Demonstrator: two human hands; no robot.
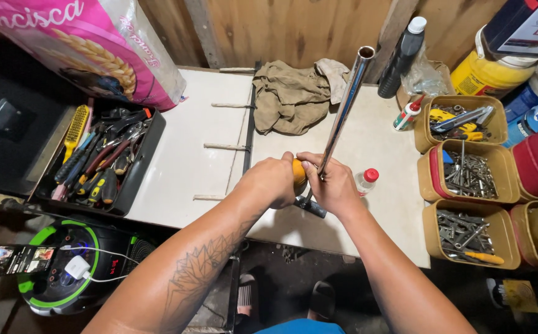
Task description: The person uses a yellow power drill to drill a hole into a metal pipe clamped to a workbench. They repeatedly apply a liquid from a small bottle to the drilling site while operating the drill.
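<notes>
i count one chrome tube [345, 105], one orange object [298, 172], one khaki rag [293, 96], one small red-capped bottle [366, 180] and one tray of hand tools [140, 162]; to the right of the tube sit three tan tubs [466, 232] of metal parts, with more tubs cut off by the frame edge. the orange object is mostly hidden between the hands, so i cannot tell what it is. a dark handle [311, 207] pokes out beneath them. my left hand [270, 180] curls closed over the orange object at the tube's lower end. my right hand [335, 185] wraps tightly around the tube's base, fingers closed. the tube leans away toward the wooden wall, above the white bench top [182, 161].
</notes>
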